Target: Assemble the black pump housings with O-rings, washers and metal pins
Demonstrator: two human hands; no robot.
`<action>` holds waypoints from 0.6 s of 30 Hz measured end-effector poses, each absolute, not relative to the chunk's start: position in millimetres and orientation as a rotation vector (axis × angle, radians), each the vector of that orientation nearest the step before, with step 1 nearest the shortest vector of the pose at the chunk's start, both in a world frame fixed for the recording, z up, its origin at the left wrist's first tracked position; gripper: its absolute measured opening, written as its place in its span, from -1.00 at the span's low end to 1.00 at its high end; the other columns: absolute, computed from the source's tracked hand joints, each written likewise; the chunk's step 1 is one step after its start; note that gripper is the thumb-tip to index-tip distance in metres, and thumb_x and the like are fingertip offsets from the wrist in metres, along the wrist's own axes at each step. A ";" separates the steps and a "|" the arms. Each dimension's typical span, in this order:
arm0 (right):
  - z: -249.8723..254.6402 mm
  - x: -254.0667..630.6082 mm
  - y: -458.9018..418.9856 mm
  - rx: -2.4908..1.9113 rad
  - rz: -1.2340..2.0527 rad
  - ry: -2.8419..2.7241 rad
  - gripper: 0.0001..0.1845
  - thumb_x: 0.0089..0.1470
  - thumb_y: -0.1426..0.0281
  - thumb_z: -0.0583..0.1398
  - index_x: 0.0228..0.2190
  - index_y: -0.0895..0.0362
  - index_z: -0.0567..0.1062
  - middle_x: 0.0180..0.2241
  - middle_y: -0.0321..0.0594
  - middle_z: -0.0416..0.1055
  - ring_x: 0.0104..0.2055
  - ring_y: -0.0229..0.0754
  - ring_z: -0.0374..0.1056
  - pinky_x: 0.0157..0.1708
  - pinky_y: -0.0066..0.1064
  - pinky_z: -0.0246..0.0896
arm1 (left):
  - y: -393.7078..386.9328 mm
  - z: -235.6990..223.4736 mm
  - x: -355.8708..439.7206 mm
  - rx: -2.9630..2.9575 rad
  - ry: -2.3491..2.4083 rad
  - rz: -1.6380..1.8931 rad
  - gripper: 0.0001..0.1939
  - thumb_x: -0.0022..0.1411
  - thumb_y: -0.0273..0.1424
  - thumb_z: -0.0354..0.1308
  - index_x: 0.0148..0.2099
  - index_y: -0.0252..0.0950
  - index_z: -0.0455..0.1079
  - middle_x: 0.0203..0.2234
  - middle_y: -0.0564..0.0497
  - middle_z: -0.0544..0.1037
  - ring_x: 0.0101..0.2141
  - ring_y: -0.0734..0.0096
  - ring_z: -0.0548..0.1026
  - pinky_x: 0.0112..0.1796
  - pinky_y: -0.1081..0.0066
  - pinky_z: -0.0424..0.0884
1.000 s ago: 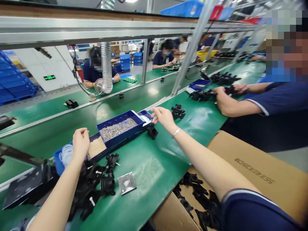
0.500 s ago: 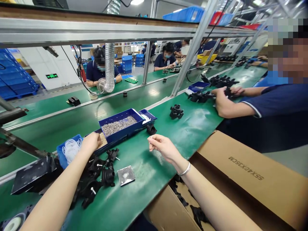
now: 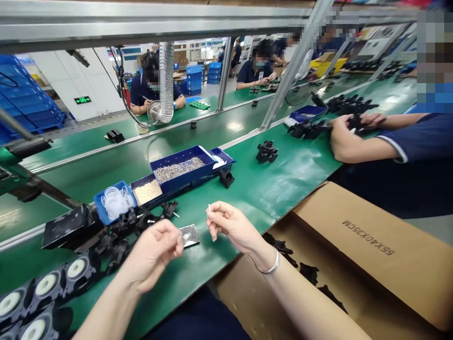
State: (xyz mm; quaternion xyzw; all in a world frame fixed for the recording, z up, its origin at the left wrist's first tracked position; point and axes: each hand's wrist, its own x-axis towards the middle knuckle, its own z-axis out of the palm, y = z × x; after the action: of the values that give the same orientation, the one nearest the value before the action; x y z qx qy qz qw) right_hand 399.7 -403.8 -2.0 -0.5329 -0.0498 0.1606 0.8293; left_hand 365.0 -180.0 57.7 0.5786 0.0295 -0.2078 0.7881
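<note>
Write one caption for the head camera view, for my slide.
Right hand pinching a thin white pin above a green workbench; left hand near a square grey metal plate.

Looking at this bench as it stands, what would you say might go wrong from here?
The small white piece is pinched only at the right hand's fingertips, so it might slip and, near the table edge, could fall into the open cardboard box.

The left hand overlaps the small metal plate in view; whether they touch is unclear, but it could nudge the plate.
</note>
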 end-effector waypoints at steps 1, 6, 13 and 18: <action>-2.2 393.4 -399.3 -1.135 0.367 -0.130 -0.63 0.03 0.12 0.38 -0.30 0.10 0.44 -0.54 -0.40 0.45 -0.64 -0.35 0.33 -0.61 -0.49 0.25 | -186.2 49.8 352.3 1.077 0.118 -0.520 -0.59 0.03 -0.17 0.46 -0.40 -0.30 0.33 -0.54 0.12 0.38 -0.54 0.61 0.31 -0.45 0.55 0.28; -2.7 363.6 -381.1 -1.194 0.454 -0.223 -0.68 0.12 0.12 0.32 -0.29 0.12 0.48 -0.66 -0.49 0.24 -0.70 -0.41 0.10 -0.66 -0.52 0.06 | -195.8 17.5 335.4 0.728 0.275 -0.551 -0.59 0.06 -0.20 0.45 -0.39 -0.32 0.30 -0.54 0.18 0.30 -0.58 0.72 0.25 -0.47 0.62 0.30; 8.0 346.0 -366.8 -1.363 0.418 -0.303 -0.70 0.15 0.12 0.28 -0.37 0.11 0.53 -0.52 -0.30 0.45 -0.52 -0.30 0.31 -0.51 -0.46 0.20 | -193.0 7.7 338.4 0.699 0.238 -0.546 -0.66 0.14 -0.26 0.40 -0.38 -0.34 0.34 -0.56 0.17 0.33 -0.55 0.71 0.31 -0.42 0.61 0.38; 9.6 345.3 -363.2 -1.419 0.281 -0.300 -0.75 0.17 0.16 0.27 -0.37 0.09 0.56 -0.39 -0.24 0.52 -0.37 -0.22 0.41 -0.36 -0.40 0.30 | -188.0 4.6 341.4 0.719 0.252 -0.510 -0.75 0.15 -0.38 0.41 -0.35 -0.35 0.38 -0.50 0.12 0.43 -0.48 0.67 0.40 -0.34 0.60 0.44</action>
State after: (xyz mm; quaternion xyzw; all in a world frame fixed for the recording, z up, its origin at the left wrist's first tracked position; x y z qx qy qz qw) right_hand 345.3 -363.2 9.6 -0.6467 -0.1368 0.1282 0.7393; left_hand 341.4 -188.0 4.6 0.3470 0.1215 -0.2461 0.8968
